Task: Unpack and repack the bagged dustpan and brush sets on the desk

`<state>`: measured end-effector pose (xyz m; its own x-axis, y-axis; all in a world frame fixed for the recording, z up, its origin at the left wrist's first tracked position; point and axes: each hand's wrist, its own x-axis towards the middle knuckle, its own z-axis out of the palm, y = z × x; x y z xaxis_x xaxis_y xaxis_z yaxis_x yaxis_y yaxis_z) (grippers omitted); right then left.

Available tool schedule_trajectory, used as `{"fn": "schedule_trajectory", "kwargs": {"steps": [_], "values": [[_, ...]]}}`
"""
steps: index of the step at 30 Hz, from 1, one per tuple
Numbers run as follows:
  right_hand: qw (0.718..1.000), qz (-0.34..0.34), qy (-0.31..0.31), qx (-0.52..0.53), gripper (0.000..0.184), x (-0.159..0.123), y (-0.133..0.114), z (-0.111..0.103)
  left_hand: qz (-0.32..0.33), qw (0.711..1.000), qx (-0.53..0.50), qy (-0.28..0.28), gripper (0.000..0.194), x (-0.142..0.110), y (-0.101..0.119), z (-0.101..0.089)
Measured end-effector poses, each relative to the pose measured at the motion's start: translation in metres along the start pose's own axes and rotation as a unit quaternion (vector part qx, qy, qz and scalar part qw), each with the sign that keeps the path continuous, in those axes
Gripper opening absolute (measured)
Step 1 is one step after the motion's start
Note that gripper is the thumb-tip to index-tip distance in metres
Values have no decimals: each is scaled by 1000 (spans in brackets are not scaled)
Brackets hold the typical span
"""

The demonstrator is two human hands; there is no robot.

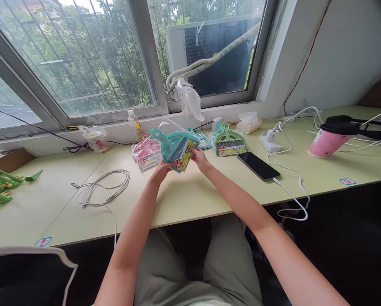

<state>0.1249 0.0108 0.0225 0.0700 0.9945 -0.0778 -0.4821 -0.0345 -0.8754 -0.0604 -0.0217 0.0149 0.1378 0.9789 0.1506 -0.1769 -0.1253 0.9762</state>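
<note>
Between my hands is a teal dustpan and brush set (pixel 172 146) in clear wrap, tilted, with a yellow printed label on its lower right. My left hand (pixel 163 168) grips its lower left edge, fingers partly hidden behind it. On the right side, my right hand (pixel 199 159) pinches it by the label. Pink dustpan sets (pixel 148 154) in wrap lie on the table just left of it. A stack of green dustpan sets (pixel 230 141) lies to the right. Behind the held set, blue dustpan sets (pixel 202 140) show in part.
A black phone (pixel 259 165) with a white cable lies right of my hands, near a power adapter (pixel 270 141) and a pink cup (pixel 329 140). A coiled cable (pixel 103 187) lies left. A bottle (pixel 134 125) and tissue pack (pixel 189 100) stand by the window.
</note>
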Motion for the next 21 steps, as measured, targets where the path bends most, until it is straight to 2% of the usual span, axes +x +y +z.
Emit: {"fn": "schedule_trajectory", "kwargs": {"steps": [5, 10, 12, 16, 21], "values": [[1000, -18, -11, 20, 15, -3, 3, 1, 2, 1000, 2, -3, 96, 0, 0, 2], [996, -3, 78, 35, 13, -1, 11, -3, -22, 998, 47, -32, 101, -5, 2, 9], [995, 0, 92, 37, 13, 1, 13, -4, -23, 997, 61, -44, 104, -9, 4, 12], [994, -6, 97, 40, 12, 2, 13, -5, 0, 995, 88, -49, 101, -14, 7, 17], [997, 11, 70, 39, 13, 1, 9, -5, -1, 996, 85, -15, 90, -11, 4, 16]]}}
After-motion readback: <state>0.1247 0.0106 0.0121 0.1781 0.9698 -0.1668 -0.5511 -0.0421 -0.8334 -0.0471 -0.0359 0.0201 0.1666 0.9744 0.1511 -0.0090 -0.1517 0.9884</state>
